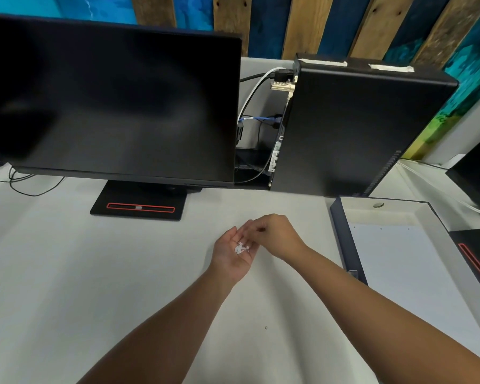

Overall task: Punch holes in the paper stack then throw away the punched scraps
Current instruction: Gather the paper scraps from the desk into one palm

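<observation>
just above the pale desk (94, 273), a person's left hand (233, 252) lies palm up and cupped open, with a small heap of white punched scraps (241, 248) resting in the palm. the right hand (276, 234) hangs close over it, knuckles up and fingers curled down toward the scraps; whether those fingertips pinch anything cannot be told. both bare forearms reach in from the near edge. to the right lies the paper stack (399, 261), white sheets with tiny holes along the far edge, set in a shallow white tray (341, 234) with a dark rim. behind stand a dark monitor (108, 106) and a black computer tower (358, 128), cables between them.
</observation>
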Available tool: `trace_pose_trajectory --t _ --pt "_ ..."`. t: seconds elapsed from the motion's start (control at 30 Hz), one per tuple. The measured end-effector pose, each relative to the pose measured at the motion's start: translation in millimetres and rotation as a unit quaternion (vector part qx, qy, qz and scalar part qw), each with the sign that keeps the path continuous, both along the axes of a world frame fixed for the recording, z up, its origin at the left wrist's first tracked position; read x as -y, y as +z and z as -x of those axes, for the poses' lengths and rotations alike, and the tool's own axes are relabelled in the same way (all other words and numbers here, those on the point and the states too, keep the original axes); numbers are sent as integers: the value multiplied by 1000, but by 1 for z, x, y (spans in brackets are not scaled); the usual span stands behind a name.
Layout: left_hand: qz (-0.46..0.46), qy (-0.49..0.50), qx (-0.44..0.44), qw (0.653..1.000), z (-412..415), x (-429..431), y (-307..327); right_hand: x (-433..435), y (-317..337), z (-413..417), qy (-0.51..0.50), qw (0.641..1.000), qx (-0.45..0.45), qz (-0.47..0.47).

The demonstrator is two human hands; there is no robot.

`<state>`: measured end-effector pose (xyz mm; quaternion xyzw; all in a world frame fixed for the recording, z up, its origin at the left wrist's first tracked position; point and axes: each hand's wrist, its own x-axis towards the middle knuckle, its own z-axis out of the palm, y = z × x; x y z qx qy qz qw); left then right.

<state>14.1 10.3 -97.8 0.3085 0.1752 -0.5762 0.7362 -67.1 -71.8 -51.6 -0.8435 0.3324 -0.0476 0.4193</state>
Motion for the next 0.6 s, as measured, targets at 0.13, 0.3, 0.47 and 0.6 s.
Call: trace_pose_trajectory --t 0.13,0.3,0.47,0.6 --pt "10 3 -17 1000 -5 -3 -5 14 -9 18 -36 999 1 33" --pt "9 -5 -21 1000 -8 -5 -8 15 -44 46 -23 996 -70 49" --pt "12 -13 -23 1000 -6 -4 -6 2 -74 58 8 993 -71 89" --pt "9 -16 -21 1000 -6 -2 -5 1 -84 64 82 981 -77 161"
